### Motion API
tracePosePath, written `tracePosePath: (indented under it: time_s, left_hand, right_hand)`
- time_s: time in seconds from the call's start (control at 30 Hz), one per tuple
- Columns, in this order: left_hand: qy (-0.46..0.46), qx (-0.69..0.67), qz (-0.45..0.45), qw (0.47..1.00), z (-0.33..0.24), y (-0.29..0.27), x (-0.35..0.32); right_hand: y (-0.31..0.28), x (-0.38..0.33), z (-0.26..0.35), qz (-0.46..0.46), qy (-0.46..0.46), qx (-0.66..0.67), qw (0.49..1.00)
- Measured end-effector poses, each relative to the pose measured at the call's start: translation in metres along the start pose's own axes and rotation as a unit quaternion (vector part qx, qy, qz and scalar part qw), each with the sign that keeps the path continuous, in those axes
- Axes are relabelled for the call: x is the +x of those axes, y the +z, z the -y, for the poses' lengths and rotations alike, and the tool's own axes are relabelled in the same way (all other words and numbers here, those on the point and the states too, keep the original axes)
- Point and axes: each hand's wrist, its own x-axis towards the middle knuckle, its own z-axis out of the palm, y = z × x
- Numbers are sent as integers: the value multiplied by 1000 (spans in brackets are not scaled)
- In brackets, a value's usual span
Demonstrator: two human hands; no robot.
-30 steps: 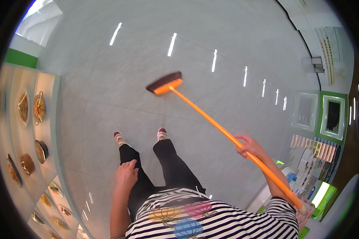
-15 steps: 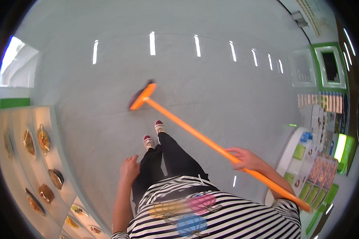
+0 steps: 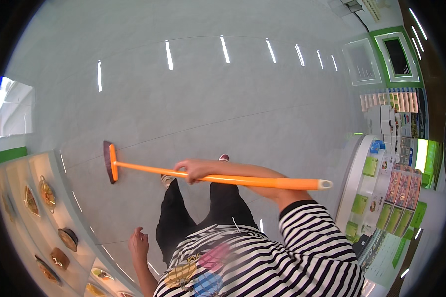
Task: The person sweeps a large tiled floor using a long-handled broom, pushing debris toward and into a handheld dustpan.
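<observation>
An orange broom (image 3: 255,180) lies nearly level across the view. Its narrow orange head (image 3: 113,163), edged with dark bristles, is at the left, on or just above the grey floor. My right hand (image 3: 194,170) grips the handle partway along. The thick end of the handle passes over my right forearm and ends at the right in a pale tip. My left hand (image 3: 139,241) hangs low beside my left leg, with nothing in it and its fingers loosely bent and apart.
Glossy grey floor (image 3: 223,84) spreads ahead, reflecting strip lights. A lit white shelf (image 3: 82,218) with several food dishes stands close on the left. A curved white counter (image 3: 356,180) with green panels runs along the right. My shoe (image 3: 167,180) shows beneath the handle.
My right hand has swung left across my body, carrying the broom head left and nearer. The handle has turned from slanting to almost level. My left hand has dropped lower and my feet have spread apart.
</observation>
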Motion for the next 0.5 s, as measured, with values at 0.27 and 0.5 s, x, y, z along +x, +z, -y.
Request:
tracePosePath:
  time_s: [0.27, 0.5]
  left_hand:
    - [67, 52, 77, 993, -154, 55, 33]
    - [186, 28, 105, 976, -311, 77, 54]
  right_hand:
    - [-81, -288, -103, -178, 127, 94, 971]
    - [-89, -471, -172, -306, 228, 177, 907]
